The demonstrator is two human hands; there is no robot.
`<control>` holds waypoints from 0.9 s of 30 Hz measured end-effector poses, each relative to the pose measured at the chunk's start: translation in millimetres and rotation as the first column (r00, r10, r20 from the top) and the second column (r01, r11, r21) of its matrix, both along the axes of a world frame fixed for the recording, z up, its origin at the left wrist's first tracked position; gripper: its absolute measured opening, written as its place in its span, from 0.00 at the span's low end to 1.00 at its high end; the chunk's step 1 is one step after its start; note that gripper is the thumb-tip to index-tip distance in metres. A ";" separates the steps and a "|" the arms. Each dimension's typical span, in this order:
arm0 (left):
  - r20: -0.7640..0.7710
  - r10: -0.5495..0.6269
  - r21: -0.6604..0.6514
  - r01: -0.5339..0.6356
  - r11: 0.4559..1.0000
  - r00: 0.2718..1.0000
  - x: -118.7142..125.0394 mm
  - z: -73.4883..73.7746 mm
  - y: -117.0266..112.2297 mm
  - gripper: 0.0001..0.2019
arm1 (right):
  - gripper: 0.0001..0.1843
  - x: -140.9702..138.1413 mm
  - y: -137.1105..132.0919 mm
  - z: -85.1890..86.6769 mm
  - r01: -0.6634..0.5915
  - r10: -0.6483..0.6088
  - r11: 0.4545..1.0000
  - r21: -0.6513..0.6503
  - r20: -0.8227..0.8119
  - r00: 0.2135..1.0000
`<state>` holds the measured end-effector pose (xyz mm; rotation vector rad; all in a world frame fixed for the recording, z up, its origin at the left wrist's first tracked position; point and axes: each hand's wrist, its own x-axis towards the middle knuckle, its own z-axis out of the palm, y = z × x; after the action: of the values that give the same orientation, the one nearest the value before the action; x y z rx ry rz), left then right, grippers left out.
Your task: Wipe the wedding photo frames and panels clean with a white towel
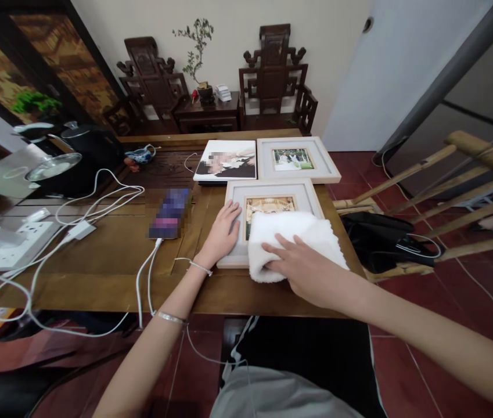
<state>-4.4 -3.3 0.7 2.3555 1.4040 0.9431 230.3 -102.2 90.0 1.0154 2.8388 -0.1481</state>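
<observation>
A light wooden picture frame (305, 197) with a pale mat and a small photo lies flat near the table's front edge. My left hand (222, 232) holds its left side, with the fingers along the rim. Over the frame's lower right part lies a folded white fluffy cloth (292, 223), which hides some of the photo. My right hand (305, 267) grips this cloth from above, its fingers pressed onto it and the thumb side at the fold.
Behind lie a second frame (328, 165) and a white-edged photo panel (246, 157). A phone (171, 213) with a white cable is left of my left hand. Farther left are a power strip (20, 247), loose cables and a black kettle (92, 148). A bamboo chair (429, 165) stands right.
</observation>
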 end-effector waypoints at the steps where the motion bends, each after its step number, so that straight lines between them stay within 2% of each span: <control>1: -0.003 0.001 -0.003 -0.001 1.000 1.000 -0.1 0.0 0.0 0.20 | 0.33 -3.6 4.3 -5.1 0.011 -0.011 1.000 0.024 -0.004 1.000; 4: 0.008 -0.003 0.001 0.003 1.000 1.000 -0.4 -0.8 0.5 0.20 | 0.32 -11.6 34.5 -23.0 0.047 -0.044 0.991 0.121 -0.031 0.999; 7: 0.023 -0.005 0.009 0.005 1.000 1.000 -0.5 -1.5 0.6 0.20 | 0.31 -12.8 82.1 -36.0 0.102 -0.092 0.970 0.220 -0.054 0.994; 10: 0.018 -0.003 -0.007 0.003 1.000 1.000 -0.3 -0.4 -0.4 0.21 | 0.29 -11.5 126.2 -39.8 0.151 -0.131 0.935 0.322 -0.082 0.988; 13: 0.014 -0.005 -0.019 0.005 1.000 1.000 -0.2 1.4 -1.3 0.21 | 0.28 -13.7 147.5 -39.2 0.189 -0.171 0.917 0.351 -0.083 0.982; 16: 0.001 -0.004 -0.014 0.004 1.000 1.000 -0.3 1.2 -0.9 0.22 | 0.30 -18.9 140.2 -36.2 0.189 -0.180 0.935 0.300 -0.060 0.982; 20: -0.036 -0.001 -0.014 0.001 1.000 0.999 -0.4 -1.3 0.7 0.23 | 0.35 -20.0 99.7 -23.1 0.138 -0.138 0.979 0.152 -0.013 0.990; 24: -0.031 -0.003 -0.031 0.002 1.000 1.000 0.8 -1.1 0.3 0.24 | 0.35 -9.9 51.3 -2.8 0.002 -0.002 0.999 -0.043 -0.007 1.000; 27: 0.023 0.014 -0.046 -0.013 0.999 1.000 3.5 1.8 -1.7 0.25 | 0.34 -7.2 25.1 4.8 -0.091 0.088 0.992 -0.090 -0.040 0.995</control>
<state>-0.9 -5.0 2.4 2.2976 1.4185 0.9296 223.1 -77.2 94.7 0.8744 2.8740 -0.2877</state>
